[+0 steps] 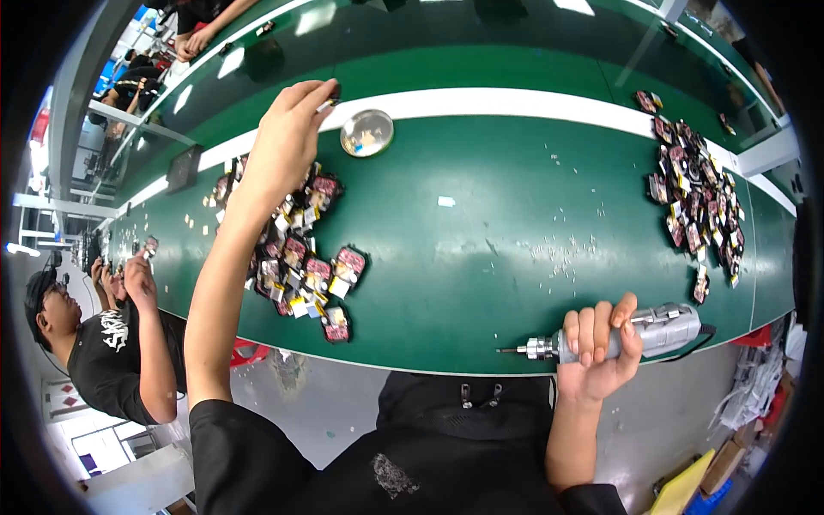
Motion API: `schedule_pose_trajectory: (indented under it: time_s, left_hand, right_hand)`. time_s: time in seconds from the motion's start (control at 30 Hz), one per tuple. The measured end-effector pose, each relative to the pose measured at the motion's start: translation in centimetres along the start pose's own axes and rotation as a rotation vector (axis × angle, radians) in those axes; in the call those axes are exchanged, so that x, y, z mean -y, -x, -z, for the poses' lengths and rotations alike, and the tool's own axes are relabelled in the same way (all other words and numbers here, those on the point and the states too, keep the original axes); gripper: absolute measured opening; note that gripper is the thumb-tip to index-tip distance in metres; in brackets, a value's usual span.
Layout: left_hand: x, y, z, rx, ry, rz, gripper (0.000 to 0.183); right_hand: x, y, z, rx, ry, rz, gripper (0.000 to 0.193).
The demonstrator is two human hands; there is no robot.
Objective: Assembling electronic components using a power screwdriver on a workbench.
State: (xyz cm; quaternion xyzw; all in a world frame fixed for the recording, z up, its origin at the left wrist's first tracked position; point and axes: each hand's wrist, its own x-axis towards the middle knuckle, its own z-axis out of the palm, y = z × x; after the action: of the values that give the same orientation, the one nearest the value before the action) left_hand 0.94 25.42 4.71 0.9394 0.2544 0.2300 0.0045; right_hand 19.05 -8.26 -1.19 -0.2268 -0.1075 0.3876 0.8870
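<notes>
My right hand [601,339] is wrapped round a grey electric screwdriver [671,331] at the table's near edge, its bit pointing left. My left hand [296,120] is stretched far forward over the white strip, fingers pinched together. A small dark part [335,91] shows at its fingertips, too little of it visible to name. Just right of that hand lies a round metal dish [367,133] with small pieces in it. Beneath and beside my left forearm spreads a pile of small black-and-red electronic units [318,273] with white and yellow tabs.
A second heap of similar units [697,202] lies at the right. Tiny pale slivers [562,256] are scattered on the green table [429,283], and a white scrap [446,202] lies mid-table. A co-worker [112,343] sits at left; another person's hands [196,41] rest across the line.
</notes>
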Motion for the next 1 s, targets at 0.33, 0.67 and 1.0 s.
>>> schedule_pose_trajectory:
  time_s: [0.33,0.67,1.0]
  left_hand:
    - [-17.7,13.8,0.5,0.280,0.308,-0.207,0.053]
    - [-18.5,14.2,-0.5,0.138,0.233,-0.213,0.038]
    - [-20.1,15.0,-1.0,0.051,0.259,-0.271,0.035]
  right_hand:
    - [-0.2,1.6,-0.7,0.012,-0.004,-0.053,0.010]
    - [-3.4,6.6,-1.9,0.147,-0.003,-0.311,0.007]
    - [-5.3,8.2,-3.1,-0.016,0.271,-0.342,0.011]
